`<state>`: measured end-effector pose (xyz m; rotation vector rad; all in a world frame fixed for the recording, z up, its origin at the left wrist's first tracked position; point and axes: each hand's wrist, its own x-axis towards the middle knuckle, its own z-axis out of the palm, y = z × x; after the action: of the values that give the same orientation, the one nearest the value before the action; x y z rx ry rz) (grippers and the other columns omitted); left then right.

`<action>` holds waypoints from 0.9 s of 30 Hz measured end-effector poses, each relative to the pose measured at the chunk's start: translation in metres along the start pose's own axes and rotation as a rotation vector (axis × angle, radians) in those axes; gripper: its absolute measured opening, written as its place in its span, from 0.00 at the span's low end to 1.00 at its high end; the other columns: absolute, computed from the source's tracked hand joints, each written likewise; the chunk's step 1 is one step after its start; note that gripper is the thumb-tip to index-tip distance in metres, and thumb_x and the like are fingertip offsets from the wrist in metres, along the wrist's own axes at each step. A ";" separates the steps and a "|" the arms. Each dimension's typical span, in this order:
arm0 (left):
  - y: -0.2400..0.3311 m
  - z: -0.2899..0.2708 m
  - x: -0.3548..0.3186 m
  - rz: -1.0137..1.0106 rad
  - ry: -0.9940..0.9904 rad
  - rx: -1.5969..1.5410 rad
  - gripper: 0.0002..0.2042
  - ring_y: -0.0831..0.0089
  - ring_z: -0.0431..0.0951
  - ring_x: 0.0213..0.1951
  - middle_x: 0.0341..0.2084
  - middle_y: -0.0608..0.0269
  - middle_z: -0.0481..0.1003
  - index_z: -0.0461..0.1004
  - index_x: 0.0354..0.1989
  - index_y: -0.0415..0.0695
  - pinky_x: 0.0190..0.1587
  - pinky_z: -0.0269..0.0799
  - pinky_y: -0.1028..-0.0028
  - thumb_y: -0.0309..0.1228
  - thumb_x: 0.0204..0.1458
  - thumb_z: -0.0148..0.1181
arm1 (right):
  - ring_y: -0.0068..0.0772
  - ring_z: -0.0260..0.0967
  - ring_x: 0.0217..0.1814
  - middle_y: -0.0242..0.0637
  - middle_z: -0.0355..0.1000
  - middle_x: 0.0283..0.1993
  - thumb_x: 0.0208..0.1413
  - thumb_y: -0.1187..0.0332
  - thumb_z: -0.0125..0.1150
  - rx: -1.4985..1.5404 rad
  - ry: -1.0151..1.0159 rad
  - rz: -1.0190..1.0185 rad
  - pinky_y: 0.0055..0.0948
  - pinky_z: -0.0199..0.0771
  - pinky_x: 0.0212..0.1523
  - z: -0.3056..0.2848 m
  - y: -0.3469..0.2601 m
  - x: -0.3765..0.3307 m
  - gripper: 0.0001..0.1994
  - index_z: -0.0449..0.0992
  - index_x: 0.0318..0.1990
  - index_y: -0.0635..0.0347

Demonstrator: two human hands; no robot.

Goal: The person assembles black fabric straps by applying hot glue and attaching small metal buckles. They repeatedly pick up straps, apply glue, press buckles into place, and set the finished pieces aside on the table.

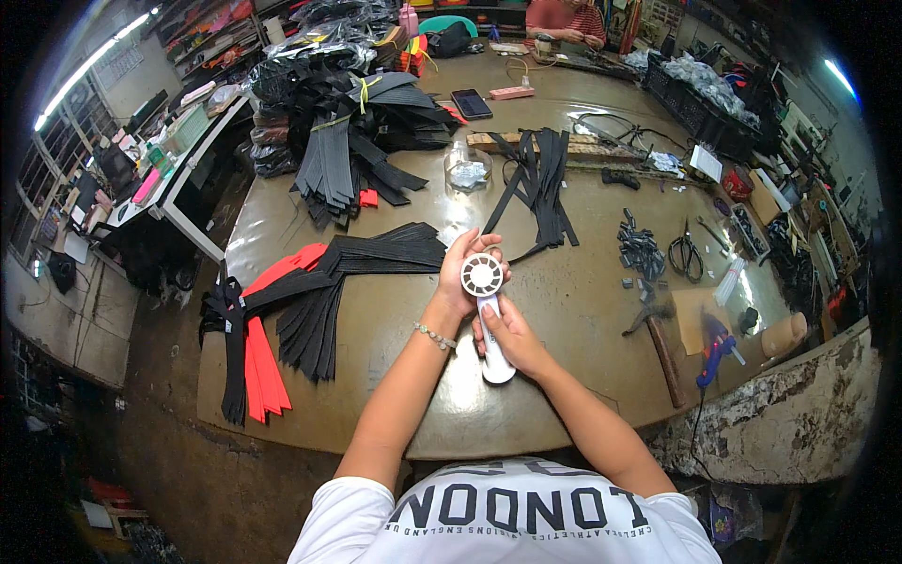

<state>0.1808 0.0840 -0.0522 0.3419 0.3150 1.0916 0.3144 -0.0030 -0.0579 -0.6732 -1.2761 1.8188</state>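
A white handheld fan (pixel 482 275), with a round slotted head and a slim handle, is held up over the near middle of the table. My left hand (pixel 457 280), palm turned up, closes around the fan's head from behind; some of its fingers are hidden. Around the handle, just below the head, my right hand (pixel 514 338) is wrapped, its thumb on the front. Left of my hands lies a fanned-out bundle of black straps (pixel 362 256), touching red straps (pixel 266 376). Farther back are loose black straps (pixel 545 183) and a clear jar (pixel 467 169).
On the right lie a hammer (pixel 665 357), a blue glue gun (pixel 719 350), scissors (pixel 687 254) and a pile of small dark pieces (pixel 642 246). A large strap heap (pixel 343 141) and a phone (pixel 472 104) are farther back. Another person (pixel 567 23) sits at the far edge.
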 end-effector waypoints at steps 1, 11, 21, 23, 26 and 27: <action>0.001 0.004 -0.001 0.006 -0.029 0.016 0.19 0.62 0.77 0.23 0.20 0.58 0.74 0.73 0.42 0.41 0.34 0.77 0.64 0.45 0.63 0.43 | 0.21 0.65 0.27 0.30 0.66 0.31 0.68 0.56 0.46 -0.015 -0.001 -0.019 0.22 0.70 0.30 0.002 0.000 -0.001 0.16 0.58 0.54 0.57; 0.006 0.023 -0.006 0.050 -0.125 0.133 0.21 0.62 0.79 0.24 0.22 0.58 0.75 0.71 0.43 0.39 0.32 0.77 0.65 0.46 0.64 0.41 | 0.19 0.65 0.29 0.30 0.65 0.35 0.68 0.57 0.46 -0.035 -0.029 -0.062 0.20 0.69 0.31 0.004 -0.006 -0.006 0.17 0.58 0.55 0.58; -0.003 -0.014 0.000 -0.111 -0.106 -0.050 0.26 0.60 0.81 0.33 0.33 0.54 0.78 0.70 0.52 0.38 0.37 0.80 0.65 0.50 0.63 0.43 | 0.20 0.64 0.34 0.30 0.64 0.38 0.67 0.60 0.50 -0.054 -0.075 -0.128 0.21 0.68 0.38 0.002 -0.002 -0.008 0.22 0.56 0.62 0.60; -0.001 -0.028 0.008 -0.074 -0.140 -0.067 0.23 0.60 0.81 0.33 0.35 0.53 0.78 0.70 0.52 0.39 0.39 0.80 0.64 0.48 0.62 0.46 | 0.20 0.64 0.34 0.30 0.64 0.38 0.67 0.60 0.50 -0.061 -0.086 -0.106 0.21 0.68 0.38 0.001 0.000 -0.007 0.22 0.56 0.62 0.60; 0.000 -0.045 0.015 -0.071 -0.003 -0.043 0.18 0.58 0.80 0.34 0.34 0.54 0.78 0.71 0.50 0.42 0.39 0.80 0.62 0.43 0.62 0.49 | 0.20 0.64 0.35 0.31 0.65 0.38 0.67 0.60 0.51 -0.058 -0.098 -0.114 0.22 0.69 0.38 -0.002 0.002 -0.006 0.20 0.57 0.59 0.59; 0.000 -0.049 0.016 -0.056 -0.032 -0.035 0.18 0.62 0.80 0.33 0.33 0.56 0.78 0.72 0.50 0.42 0.37 0.79 0.65 0.43 0.62 0.50 | 0.20 0.65 0.35 0.31 0.65 0.38 0.66 0.60 0.51 -0.049 -0.085 -0.126 0.22 0.69 0.38 -0.003 0.003 -0.005 0.19 0.58 0.59 0.59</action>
<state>0.1679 0.1040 -0.0976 0.3175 0.2755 1.0341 0.3188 -0.0064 -0.0615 -0.5342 -1.3909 1.7337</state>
